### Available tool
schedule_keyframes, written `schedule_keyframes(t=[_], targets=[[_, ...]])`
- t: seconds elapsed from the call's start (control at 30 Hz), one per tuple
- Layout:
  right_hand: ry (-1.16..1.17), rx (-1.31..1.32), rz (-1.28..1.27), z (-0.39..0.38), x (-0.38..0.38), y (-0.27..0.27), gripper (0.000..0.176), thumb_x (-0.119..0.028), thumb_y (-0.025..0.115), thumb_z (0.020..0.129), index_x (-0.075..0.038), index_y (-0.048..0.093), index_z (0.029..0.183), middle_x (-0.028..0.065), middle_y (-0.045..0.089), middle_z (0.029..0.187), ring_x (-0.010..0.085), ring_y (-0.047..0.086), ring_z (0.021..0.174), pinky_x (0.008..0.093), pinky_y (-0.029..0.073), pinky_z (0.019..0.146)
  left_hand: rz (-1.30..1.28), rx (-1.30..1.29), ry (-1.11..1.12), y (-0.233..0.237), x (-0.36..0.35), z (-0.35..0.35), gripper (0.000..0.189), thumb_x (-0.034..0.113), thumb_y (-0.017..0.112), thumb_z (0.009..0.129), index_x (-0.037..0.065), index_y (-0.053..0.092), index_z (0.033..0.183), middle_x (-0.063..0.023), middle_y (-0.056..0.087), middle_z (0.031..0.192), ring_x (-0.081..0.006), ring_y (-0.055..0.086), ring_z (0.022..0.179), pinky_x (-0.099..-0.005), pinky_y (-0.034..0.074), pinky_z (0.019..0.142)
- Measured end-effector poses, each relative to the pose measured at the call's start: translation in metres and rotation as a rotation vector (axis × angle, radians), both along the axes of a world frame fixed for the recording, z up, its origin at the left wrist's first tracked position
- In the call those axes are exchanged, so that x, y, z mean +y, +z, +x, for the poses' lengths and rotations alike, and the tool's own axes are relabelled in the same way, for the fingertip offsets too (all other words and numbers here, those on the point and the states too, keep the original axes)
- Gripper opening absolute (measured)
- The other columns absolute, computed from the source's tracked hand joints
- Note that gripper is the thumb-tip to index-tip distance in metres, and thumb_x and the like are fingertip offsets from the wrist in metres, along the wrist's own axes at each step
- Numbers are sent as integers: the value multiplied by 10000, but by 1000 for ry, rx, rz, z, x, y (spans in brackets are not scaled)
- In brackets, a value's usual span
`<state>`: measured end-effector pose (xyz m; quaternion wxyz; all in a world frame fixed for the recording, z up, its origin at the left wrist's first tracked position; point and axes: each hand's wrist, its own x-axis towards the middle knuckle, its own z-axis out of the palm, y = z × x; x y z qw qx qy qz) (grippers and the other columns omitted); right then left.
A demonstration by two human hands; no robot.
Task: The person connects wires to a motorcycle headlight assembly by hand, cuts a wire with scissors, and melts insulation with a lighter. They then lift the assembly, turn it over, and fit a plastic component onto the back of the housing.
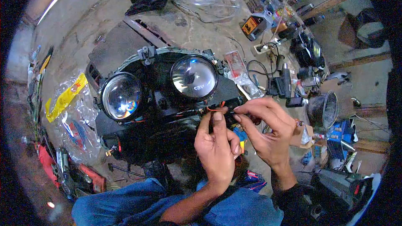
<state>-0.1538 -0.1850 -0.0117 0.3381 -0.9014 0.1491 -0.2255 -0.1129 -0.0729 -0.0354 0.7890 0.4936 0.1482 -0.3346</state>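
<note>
Left hand [215,148] and right hand [268,132] both pinch the thin orange wire [215,109] at the headlight housing's [161,100] near edge; one hard tug probably snaps it.

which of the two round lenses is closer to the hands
The right-hand lens, with pale lettering on its glass, just above the left hand and right hand. The other lens, showing rainbow glints, sits farther left.

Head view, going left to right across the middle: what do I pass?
Yellow-labelled plastic bag → left lens → right lens → left hand → wiring pinched by both hands → right hand → round metal shell.
</note>
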Motion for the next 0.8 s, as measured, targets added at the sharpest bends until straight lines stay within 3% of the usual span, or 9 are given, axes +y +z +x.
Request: schedule_keyframes(t=[0.8], targets=[[33, 17, 1, 1, 0, -1, 192, 3, 822, 816, -28, 796, 1004, 121, 751, 974, 261, 756, 875, 348, 600, 763, -38, -41, 57, -6, -1, -6, 326, 326, 515, 1146, 19, 595, 1219, 14, 482, 559, -57, 439, 445, -246, 362, 421]])
